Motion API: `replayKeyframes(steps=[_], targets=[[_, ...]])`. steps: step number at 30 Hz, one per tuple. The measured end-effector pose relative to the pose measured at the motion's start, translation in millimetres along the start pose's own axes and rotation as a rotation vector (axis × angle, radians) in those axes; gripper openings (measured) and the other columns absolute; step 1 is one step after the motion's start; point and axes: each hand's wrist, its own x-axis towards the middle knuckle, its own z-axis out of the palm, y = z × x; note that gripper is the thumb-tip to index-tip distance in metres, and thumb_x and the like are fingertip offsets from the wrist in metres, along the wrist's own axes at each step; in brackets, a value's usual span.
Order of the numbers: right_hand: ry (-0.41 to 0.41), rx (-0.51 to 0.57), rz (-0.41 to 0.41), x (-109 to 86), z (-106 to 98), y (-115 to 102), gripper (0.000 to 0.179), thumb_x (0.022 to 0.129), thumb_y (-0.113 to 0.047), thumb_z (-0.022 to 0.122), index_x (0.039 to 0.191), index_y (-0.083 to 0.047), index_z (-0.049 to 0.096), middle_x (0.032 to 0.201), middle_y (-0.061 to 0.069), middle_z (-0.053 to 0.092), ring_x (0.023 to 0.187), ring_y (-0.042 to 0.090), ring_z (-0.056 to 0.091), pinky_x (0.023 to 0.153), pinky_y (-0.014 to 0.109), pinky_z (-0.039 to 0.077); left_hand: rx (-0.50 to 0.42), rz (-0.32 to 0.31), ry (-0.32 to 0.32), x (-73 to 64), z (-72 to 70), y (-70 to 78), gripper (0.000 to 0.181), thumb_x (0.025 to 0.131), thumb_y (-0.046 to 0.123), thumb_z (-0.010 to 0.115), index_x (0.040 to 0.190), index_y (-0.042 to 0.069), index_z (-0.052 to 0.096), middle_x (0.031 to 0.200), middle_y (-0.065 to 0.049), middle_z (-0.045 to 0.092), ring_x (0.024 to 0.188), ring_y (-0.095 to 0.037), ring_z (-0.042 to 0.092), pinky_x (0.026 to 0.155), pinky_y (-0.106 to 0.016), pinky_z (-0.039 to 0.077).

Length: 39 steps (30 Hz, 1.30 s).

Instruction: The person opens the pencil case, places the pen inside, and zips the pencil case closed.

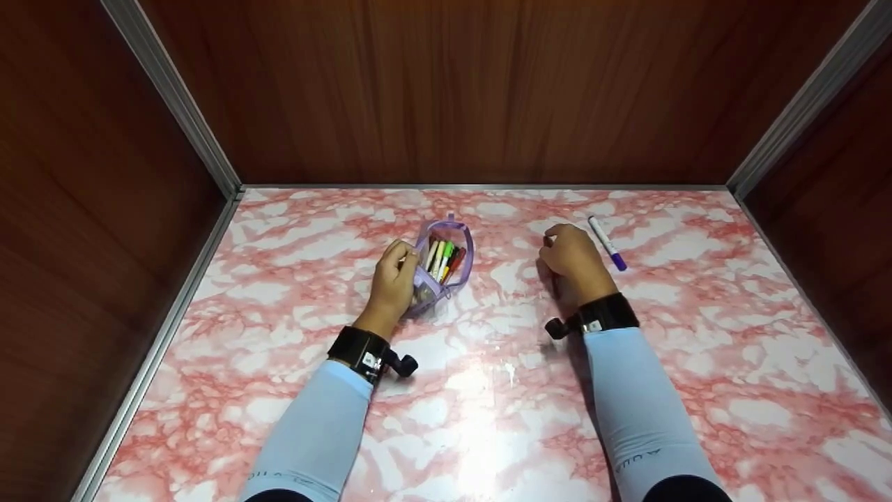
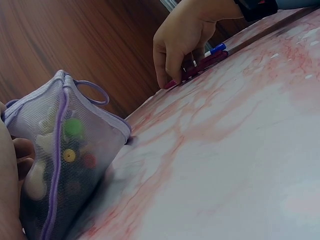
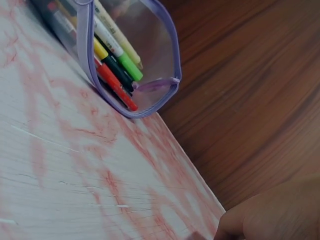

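Observation:
My left hand (image 1: 392, 280) grips the near left side of a mesh pencil case (image 2: 92, 150) with purple trim. The case's mouth is open, and several pens and markers (image 3: 116, 52) lie inside, one with a bright green cap and one red. To the right, my right hand (image 1: 575, 254) pinches a dark red pen (image 2: 207, 62) at the tabletop; in the head view the hand mostly covers that pen. Just right of this hand lies a white marker (image 1: 605, 240) with a purple cap. The right wrist view shows only part of the right hand, not its fingertips.
The table (image 1: 488, 418) has a red and white marbled top. Dark wood panels (image 1: 446, 90) with metal edging (image 1: 178, 90) enclose it at the back and both sides.

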Motion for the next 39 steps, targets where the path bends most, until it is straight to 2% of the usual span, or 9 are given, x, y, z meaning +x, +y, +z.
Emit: replayKeyframes(steps=[4,7,13,15,19,22,27,34,39], targets=[[-0.044,0.182,0.062,-0.2,2.2,-0.7,0.051,0.107,-0.011,0.056,0.157,0.003,0.057,0.094,0.020,0.078,0.069,0.030,0.075,0.067,0.049,0.066,0.007,0.002,0.005,-0.4,-0.4,-0.4,0.017,0.108,0.004,0.057,0.094,-0.001,0.065,0.102,-0.010,0.060,0.099,-0.017,0.062,0.089,-0.026,0.058],[-0.054,0.255,0.083,1.9,3.3,-1.7,0.051,0.110,-0.013,0.057,0.159,0.001,0.054,0.076,0.016,0.074,0.054,0.028,0.071,0.052,0.047,0.064,0.013,-0.005,0.002,-0.8,-0.8,0.6,0.016,0.108,0.004,0.057,0.094,-0.001,0.064,0.102,-0.010,0.060,0.100,-0.017,0.063,0.089,-0.027,0.060],[0.079,0.210,0.011,8.1,5.2,-8.7,0.051,0.104,-0.016,0.068,0.153,0.000,0.063,0.098,0.012,0.071,0.069,0.011,0.065,0.060,0.023,0.055,0.009,-0.008,-0.011,0.2,-0.9,1.1,0.016,0.109,0.004,0.057,0.095,-0.001,0.064,0.103,-0.010,0.059,0.101,-0.018,0.063,0.089,-0.026,0.059],[0.118,0.257,-0.009,9.3,6.6,-11.8,0.051,0.102,-0.014,0.070,0.150,0.001,0.065,0.099,0.012,0.069,0.068,0.010,0.064,0.059,0.021,0.054,0.003,-0.004,-0.014,0.2,-0.8,1.3,0.016,0.109,0.004,0.057,0.095,-0.001,0.064,0.103,-0.009,0.059,0.101,-0.017,0.062,0.089,-0.026,0.058],[0.182,0.381,-0.036,11.2,12.9,-19.3,0.050,0.097,-0.009,0.071,0.146,0.002,0.066,0.090,0.001,0.068,0.067,0.008,0.064,0.061,0.018,0.052,0.002,0.008,-0.013,-0.1,-0.7,2.0,0.016,0.109,0.003,0.057,0.095,-0.002,0.064,0.103,-0.008,0.059,0.102,-0.018,0.061,0.089,-0.025,0.058],[0.201,0.540,-0.051,11.3,19.9,-27.7,0.049,0.098,-0.004,0.072,0.145,0.004,0.063,0.084,-0.004,0.069,0.069,0.011,0.071,0.065,0.020,0.058,0.006,0.014,-0.016,0.2,-0.8,2.6,0.017,0.110,0.003,0.057,0.095,-0.002,0.064,0.103,-0.007,0.059,0.102,-0.019,0.061,0.091,-0.026,0.058],[0.209,0.763,-0.065,8.4,35.6,-45.9,0.046,0.099,0.002,0.074,0.142,0.002,0.059,0.082,-0.005,0.071,0.072,0.014,0.077,0.073,0.031,0.068,0.003,0.013,-0.024,0.9,-0.5,1.2,0.018,0.111,0.003,0.056,0.096,-0.003,0.065,0.104,-0.008,0.058,0.103,-0.018,0.061,0.093,-0.026,0.058],[0.188,0.952,-0.066,-0.3,58.9,-69.8,0.040,0.096,0.009,0.073,0.130,-0.004,0.055,0.082,-0.001,0.074,0.071,0.019,0.081,0.075,0.039,0.071,-0.009,0.031,-0.013,1.6,0.9,0.1,0.016,0.108,0.002,0.057,0.094,-0.003,0.064,0.105,-0.016,0.059,0.103,-0.014,0.060,0.093,-0.026,0.059],[0.145,1.049,-0.049,-6.8,71.9,-81.5,0.039,0.097,0.009,0.074,0.128,-0.005,0.054,0.083,0.001,0.074,0.074,0.020,0.079,0.074,0.040,0.071,-0.008,0.042,-0.007,1.2,0.1,2.2,0.017,0.109,0.002,0.057,0.095,-0.004,0.064,0.103,-0.011,0.059,0.103,-0.016,0.061,0.094,-0.026,0.059]])
